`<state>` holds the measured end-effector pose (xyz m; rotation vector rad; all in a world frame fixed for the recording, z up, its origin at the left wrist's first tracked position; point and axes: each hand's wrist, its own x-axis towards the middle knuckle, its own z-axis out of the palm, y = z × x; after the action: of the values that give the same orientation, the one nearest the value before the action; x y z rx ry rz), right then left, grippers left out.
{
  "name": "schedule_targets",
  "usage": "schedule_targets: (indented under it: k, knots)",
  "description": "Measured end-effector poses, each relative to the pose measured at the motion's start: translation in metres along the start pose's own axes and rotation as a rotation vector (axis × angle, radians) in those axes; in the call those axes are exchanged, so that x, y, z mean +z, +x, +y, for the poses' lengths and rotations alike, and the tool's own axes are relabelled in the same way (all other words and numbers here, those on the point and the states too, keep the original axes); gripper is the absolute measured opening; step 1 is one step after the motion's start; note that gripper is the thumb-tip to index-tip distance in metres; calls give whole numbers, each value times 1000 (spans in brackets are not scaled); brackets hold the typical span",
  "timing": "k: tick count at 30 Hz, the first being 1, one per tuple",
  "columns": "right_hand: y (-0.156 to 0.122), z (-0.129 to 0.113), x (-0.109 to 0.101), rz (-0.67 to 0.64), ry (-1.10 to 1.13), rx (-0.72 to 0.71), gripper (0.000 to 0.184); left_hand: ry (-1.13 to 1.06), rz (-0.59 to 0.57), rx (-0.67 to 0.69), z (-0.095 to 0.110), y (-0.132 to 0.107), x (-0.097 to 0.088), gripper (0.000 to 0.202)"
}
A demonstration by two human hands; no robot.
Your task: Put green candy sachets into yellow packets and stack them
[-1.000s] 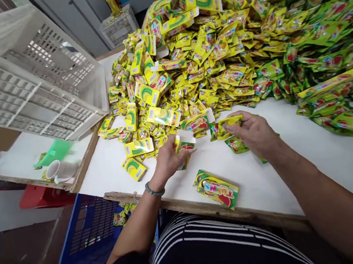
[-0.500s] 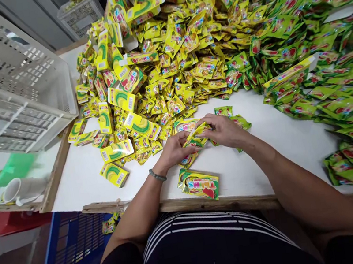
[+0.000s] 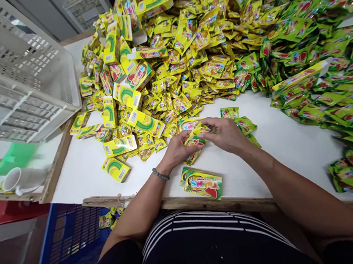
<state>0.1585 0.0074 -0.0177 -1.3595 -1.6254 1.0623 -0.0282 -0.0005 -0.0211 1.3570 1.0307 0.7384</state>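
My left hand [image 3: 179,148], with a beaded bracelet on the wrist, is closed around a small yellow-and-green printed carton [image 3: 195,146]. At the carton's upper right end, my right hand [image 3: 225,133] pinches a yellow packet [image 3: 201,128], partly hidden by the fingers. Whether the packet is partly inside the carton I cannot tell. Behind my hands another yellow carton [image 3: 189,123] lies on the white table. A closed-looking carton with fruit pictures [image 3: 201,183] lies flat by the front edge. Small green packets [image 3: 245,125] lie just right of my right hand.
A large heap of yellow packets [image 3: 190,89] and cartons [image 3: 131,95] covers the back of the table [image 3: 288,159]. Green packets [image 3: 352,99] are piled at right. At left are a white crate [image 3: 55,86], a white mug [image 3: 25,179] and, lower, a blue crate [image 3: 54,263].
The view has shifted slightly, so the scene sits a little further right. Both hands stay together at the carton; the right fingers and yellow packet have moved slightly at its end.
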Motion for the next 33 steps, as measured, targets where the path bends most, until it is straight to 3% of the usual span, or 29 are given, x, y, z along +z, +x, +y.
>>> schedule_targets:
  k: [3, 7, 14, 19, 29, 31, 33]
  knots:
    - [-1, -3, -1, 67, 89, -2, 28, -5, 33, -51, 0, 0, -1, 35]
    - [-1, -6, -1, 109, -67, -93, 13, -87, 58, -82, 2, 0, 1, 39]
    - [0, 2, -5, 97, -13, -108, 25, -179, 25, -99, 6, -2, 1, 40]
    - [0, 3, 0, 156, -122, -163, 15, -160, 32, -62, 8, -5, -2, 38]
    - [-9, -8, 17, -94, -219, -205, 20, -181, 83, -30, 4, -1, 0, 40]
    - [-9, -9, 18, -44, -146, -213, 17, -263, 107, -48, 5, -1, 1, 49]
    - [-7, -7, 15, 103, -61, -217, 23, -338, 144, -40, 7, -2, 2, 60]
